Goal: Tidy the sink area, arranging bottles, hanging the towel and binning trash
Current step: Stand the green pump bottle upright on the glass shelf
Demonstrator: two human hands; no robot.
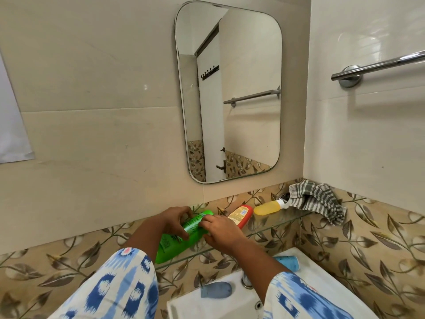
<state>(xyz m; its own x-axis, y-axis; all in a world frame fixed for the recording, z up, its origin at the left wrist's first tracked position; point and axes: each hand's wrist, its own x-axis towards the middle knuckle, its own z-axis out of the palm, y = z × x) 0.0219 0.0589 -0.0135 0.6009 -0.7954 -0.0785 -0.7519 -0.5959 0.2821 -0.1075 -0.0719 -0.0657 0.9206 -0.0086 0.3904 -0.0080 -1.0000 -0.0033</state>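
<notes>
The person had both hands on the green bottle [181, 236], which lay tilted on the glass shelf [276, 221] under the mirror [230, 88]. The left hand [176, 221] closed around its upper part, and the right hand [218, 229] pinched it from the other side. The bottle looked like stiff, smooth plastic, probably light and a little slippery, so a hold around the wide body seemed safer than at the narrow end. The glass shelf looked fragile and called for a gentle placing.

Beside it lay the red bottle [241, 215] and the yellow bottle [268, 208], both on their sides. The striped towel [317, 201] sat crumpled at the shelf corner, covering the yellow bottle's cap partly. The bare towel rail [377, 65] hung on the right wall. The hands hid the green bottle's cap, and the sleeves cut off much of the sink [305, 259].
</notes>
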